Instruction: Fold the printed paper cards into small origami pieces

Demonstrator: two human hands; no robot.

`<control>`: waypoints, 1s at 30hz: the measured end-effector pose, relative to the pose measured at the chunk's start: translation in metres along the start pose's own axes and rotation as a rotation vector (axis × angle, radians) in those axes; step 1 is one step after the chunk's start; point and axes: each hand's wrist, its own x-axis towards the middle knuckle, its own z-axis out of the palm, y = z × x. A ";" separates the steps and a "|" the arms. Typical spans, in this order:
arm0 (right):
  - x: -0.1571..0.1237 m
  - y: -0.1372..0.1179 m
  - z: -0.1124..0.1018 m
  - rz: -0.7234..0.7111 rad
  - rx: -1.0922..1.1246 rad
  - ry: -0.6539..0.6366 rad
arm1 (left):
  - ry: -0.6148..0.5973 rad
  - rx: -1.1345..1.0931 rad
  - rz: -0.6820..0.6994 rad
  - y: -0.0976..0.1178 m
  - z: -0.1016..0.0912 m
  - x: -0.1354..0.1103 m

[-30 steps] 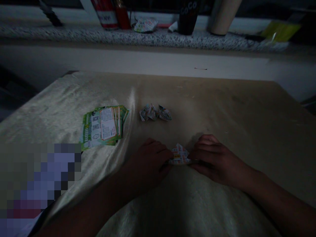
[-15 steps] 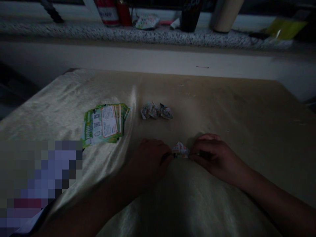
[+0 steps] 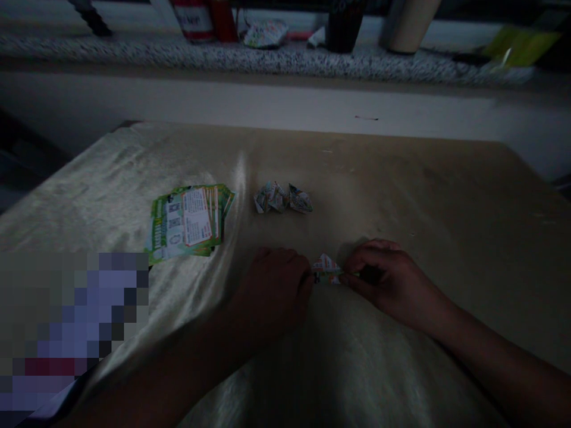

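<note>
A small piece of folded printed paper [image 3: 326, 270], with a pointed top and a straight lower band, is between my two hands just above the tablecloth. My left hand [image 3: 283, 282] grips its left end, the fingertips partly hidden behind the knuckles. At the right end, my right hand [image 3: 379, 267] pinches it between thumb and fingers. Beyond my hands lie several folded paper shapes [image 3: 272, 198], with one folded paper boat [image 3: 300, 199] at their right. To the left sits a loose stack of green printed leaflets [image 3: 191, 220].
A pale, shiny cloth covers the table [image 3: 423, 196]. Behind it runs a speckled stone sill [image 3: 267, 57] with a red-and-white container [image 3: 193, 21], a dark cup [image 3: 343, 27], a beige cylinder [image 3: 410, 27] and a yellow packet [image 3: 520, 47]. The lower left is pixelated.
My fingers have shifted slightly on the folded paper, and more of its green lower band shows. The leaflets and the other folded shapes stay where they were; the view has tilted a little.
</note>
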 end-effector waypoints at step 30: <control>-0.002 -0.002 0.009 0.090 -0.028 0.070 | 0.098 -0.070 -0.186 0.016 0.005 0.001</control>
